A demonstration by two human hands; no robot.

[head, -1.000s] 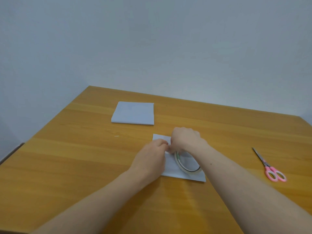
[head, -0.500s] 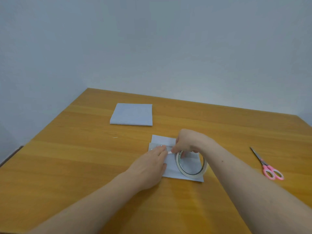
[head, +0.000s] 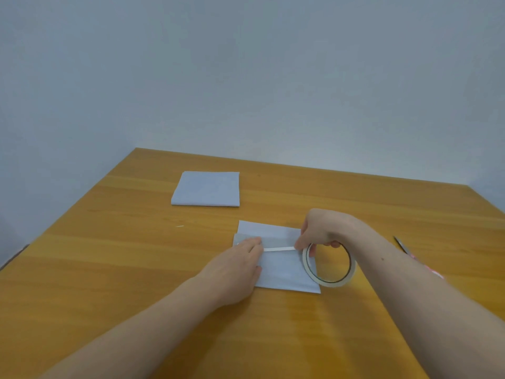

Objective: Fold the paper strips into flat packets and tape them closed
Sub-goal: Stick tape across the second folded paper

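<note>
A folded white paper packet (head: 284, 272) lies flat on the wooden table (head: 109, 269) in front of me. My left hand (head: 237, 266) presses its straight fingers on the packet's left part, pinning down the end of a tape strip (head: 278, 249). My right hand (head: 322, 231) grips a white tape roll (head: 332, 279) at the packet's right edge. The strip runs taut between the two hands across the packet's seam.
A second folded white packet (head: 206, 189) lies farther back on the left. Pink-handled scissors (head: 403, 246) lie at the right, mostly hidden behind my right forearm. A wall stands behind the table's far edge.
My right hand has drawn the roll rightward, from the packet's middle to its right edge, pulling out a longer strip. My left hand stays pressed on the tape end.
</note>
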